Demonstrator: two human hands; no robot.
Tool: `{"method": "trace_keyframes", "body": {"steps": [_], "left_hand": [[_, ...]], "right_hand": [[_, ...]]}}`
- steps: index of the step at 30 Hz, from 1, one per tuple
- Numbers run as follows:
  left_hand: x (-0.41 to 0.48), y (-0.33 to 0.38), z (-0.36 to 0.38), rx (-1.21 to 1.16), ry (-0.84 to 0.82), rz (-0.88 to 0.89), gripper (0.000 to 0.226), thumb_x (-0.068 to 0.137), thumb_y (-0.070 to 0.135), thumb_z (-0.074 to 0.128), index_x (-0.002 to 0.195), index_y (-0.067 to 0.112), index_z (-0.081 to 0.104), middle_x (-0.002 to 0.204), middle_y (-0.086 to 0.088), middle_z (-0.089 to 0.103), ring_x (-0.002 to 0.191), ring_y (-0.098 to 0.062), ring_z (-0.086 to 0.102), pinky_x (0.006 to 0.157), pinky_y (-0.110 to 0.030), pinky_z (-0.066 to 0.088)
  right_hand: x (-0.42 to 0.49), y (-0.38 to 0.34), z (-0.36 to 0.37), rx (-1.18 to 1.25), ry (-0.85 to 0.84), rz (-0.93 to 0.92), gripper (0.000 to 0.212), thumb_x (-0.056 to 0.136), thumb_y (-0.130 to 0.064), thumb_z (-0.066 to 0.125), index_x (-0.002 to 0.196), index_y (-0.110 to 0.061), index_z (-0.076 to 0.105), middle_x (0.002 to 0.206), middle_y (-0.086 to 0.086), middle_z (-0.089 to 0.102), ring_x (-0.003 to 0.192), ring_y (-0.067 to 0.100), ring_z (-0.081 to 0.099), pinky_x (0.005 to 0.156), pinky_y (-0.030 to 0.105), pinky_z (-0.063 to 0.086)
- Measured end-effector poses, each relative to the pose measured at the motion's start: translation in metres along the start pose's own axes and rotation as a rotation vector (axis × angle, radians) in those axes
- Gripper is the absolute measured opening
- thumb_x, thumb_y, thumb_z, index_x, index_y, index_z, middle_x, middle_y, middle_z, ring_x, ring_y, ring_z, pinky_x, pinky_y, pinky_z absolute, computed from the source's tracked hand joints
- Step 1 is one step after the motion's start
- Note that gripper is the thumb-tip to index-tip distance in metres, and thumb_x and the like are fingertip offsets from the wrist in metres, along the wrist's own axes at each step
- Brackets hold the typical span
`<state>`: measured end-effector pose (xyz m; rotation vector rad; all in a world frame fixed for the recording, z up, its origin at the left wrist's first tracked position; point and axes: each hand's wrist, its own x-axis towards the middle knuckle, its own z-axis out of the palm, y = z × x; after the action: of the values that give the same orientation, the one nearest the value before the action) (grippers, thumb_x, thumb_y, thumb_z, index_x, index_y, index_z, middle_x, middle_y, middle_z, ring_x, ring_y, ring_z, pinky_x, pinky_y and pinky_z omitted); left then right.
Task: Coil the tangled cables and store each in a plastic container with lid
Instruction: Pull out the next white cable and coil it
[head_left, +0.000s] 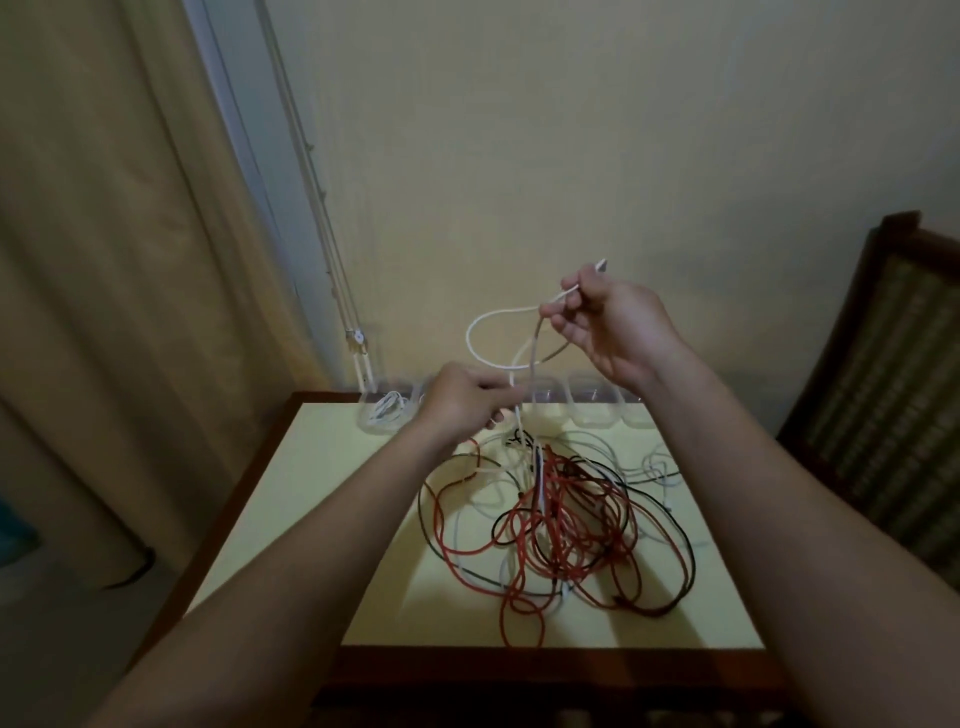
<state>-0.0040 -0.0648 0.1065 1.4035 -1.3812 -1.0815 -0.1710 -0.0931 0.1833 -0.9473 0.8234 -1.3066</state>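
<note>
Table (322, 493) back: containers (595, 410) (leftmost holds coiled cable (387, 405)); left hand (462, 397) and right hand (613, 327) pinch white cable (475, 327).

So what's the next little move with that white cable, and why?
Probably lift the left hand to pass another loop to the right hand: the white cable has only one loop made, and its rest runs down into the tangle.

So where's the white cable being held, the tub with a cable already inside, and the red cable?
white cable (471, 332): head view, left side of its raised loop.
tub (365, 418): head view, its clear left wall.
red cable (558, 499): head view, thick bundle mid-tangle.
</note>
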Motion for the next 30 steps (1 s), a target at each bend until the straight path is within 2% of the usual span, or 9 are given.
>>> {"method": "trace_keyframes", "body": {"steps": [4, 9, 12, 18, 20, 22, 24, 26, 30], "left_hand": [[0.002, -0.014, 0.026, 0.015, -0.001, 0.032, 0.005, 0.081, 0.021, 0.083, 0.08, 0.017, 0.081, 0.063, 0.0, 0.061, 0.05, -0.012, 0.042, 0.057, -0.025, 0.037], [0.011, -0.018, 0.034, 0.067, 0.199, 0.093, 0.029, 0.078, 0.026, 0.083, 0.072, 0.001, 0.071, 0.057, 0.001, 0.048, 0.055, -0.015, 0.042, 0.058, -0.029, 0.035], [0.016, -0.021, 0.036, 0.133, 0.263, 0.125, 0.036, 0.078, 0.024, 0.082, 0.059, 0.002, 0.061, 0.053, 0.002, 0.043, 0.053, -0.014, 0.041, 0.055, -0.028, 0.033], [0.019, -0.023, 0.045, 0.185, 0.077, 0.15, 0.012, 0.082, 0.024, 0.08, 0.078, 0.012, 0.079, 0.061, 0.008, 0.065, 0.055, 0.001, 0.05, 0.059, -0.023, 0.039], [0.021, -0.021, 0.044, 0.186, 0.097, 0.13, 0.014, 0.085, 0.024, 0.079, 0.077, 0.012, 0.08, 0.056, 0.008, 0.065, 0.051, 0.001, 0.048, 0.057, -0.024, 0.039], [0.025, -0.012, 0.038, 0.133, 0.142, 0.103, 0.015, 0.085, 0.025, 0.079, 0.075, 0.014, 0.08, 0.06, -0.002, 0.068, 0.05, -0.006, 0.048, 0.057, -0.024, 0.04], [0.03, 0.005, 0.029, 0.094, 0.187, 0.091, 0.016, 0.085, 0.026, 0.079, 0.076, 0.013, 0.08, 0.059, -0.009, 0.067, 0.045, -0.009, 0.046, 0.052, -0.021, 0.039], [0.034, 0.03, 0.02, 0.105, 0.211, 0.093, 0.02, 0.086, 0.028, 0.078, 0.075, 0.012, 0.079, 0.051, -0.004, 0.059, 0.038, -0.008, 0.043, 0.046, -0.019, 0.034], [0.037, 0.089, 0.005, -0.152, 0.232, 0.168, 0.018, 0.085, 0.013, 0.077, 0.07, 0.004, 0.073, 0.064, -0.011, 0.063, 0.04, -0.01, 0.045, 0.047, -0.023, 0.04]], "right_hand": [[-0.005, 0.004, -0.002, 0.044, -0.01, 0.074, 0.03, 0.11, -0.016, 0.037, 0.087, -0.007, 0.055, 0.058, 0.0, 0.046, 0.065, 0.02, 0.073, 0.059, 0.023, 0.056], [-0.011, 0.008, -0.016, 0.092, -0.011, 0.21, 0.031, 0.109, -0.018, 0.038, 0.083, -0.01, 0.052, 0.051, 0.0, 0.042, 0.062, 0.02, 0.072, 0.052, 0.022, 0.055], [-0.015, 0.006, -0.022, 0.11, -0.046, 0.265, 0.032, 0.109, -0.016, 0.037, 0.08, -0.011, 0.05, 0.049, -0.001, 0.041, 0.063, 0.02, 0.072, 0.052, 0.022, 0.055], [-0.018, 0.005, -0.024, 0.058, -0.063, 0.278, 0.031, 0.109, -0.019, 0.038, 0.084, -0.01, 0.052, 0.052, 0.001, 0.045, 0.061, 0.021, 0.072, 0.052, 0.024, 0.056], [-0.017, 0.011, -0.029, -0.119, 0.031, 0.229, 0.035, 0.11, -0.027, 0.039, 0.092, -0.004, 0.058, 0.061, 0.006, 0.054, 0.056, 0.024, 0.071, 0.048, 0.028, 0.057], [-0.016, 0.024, -0.04, -0.363, 0.116, 0.169, 0.038, 0.108, -0.025, 0.036, 0.104, 0.004, 0.06, 0.068, 0.011, 0.061, 0.053, 0.027, 0.066, 0.047, 0.03, 0.055], [-0.018, 0.041, -0.049, -0.525, 0.113, 0.156, 0.035, 0.101, -0.016, 0.036, 0.107, 0.007, 0.062, 0.074, 0.014, 0.063, 0.053, 0.028, 0.062, 0.048, 0.029, 0.051], [-0.021, 0.063, -0.051, -0.637, 0.049, 0.165, 0.033, 0.099, -0.017, 0.037, 0.107, 0.0, 0.063, 0.085, 0.015, 0.064, 0.057, 0.027, 0.061, 0.049, 0.031, 0.049], [-0.017, 0.103, -0.042, -1.064, -0.087, 0.007, 0.034, 0.1, -0.031, 0.045, 0.126, -0.017, 0.061, 0.104, 0.009, 0.069, 0.09, 0.027, 0.066, 0.082, 0.038, 0.052]]}}
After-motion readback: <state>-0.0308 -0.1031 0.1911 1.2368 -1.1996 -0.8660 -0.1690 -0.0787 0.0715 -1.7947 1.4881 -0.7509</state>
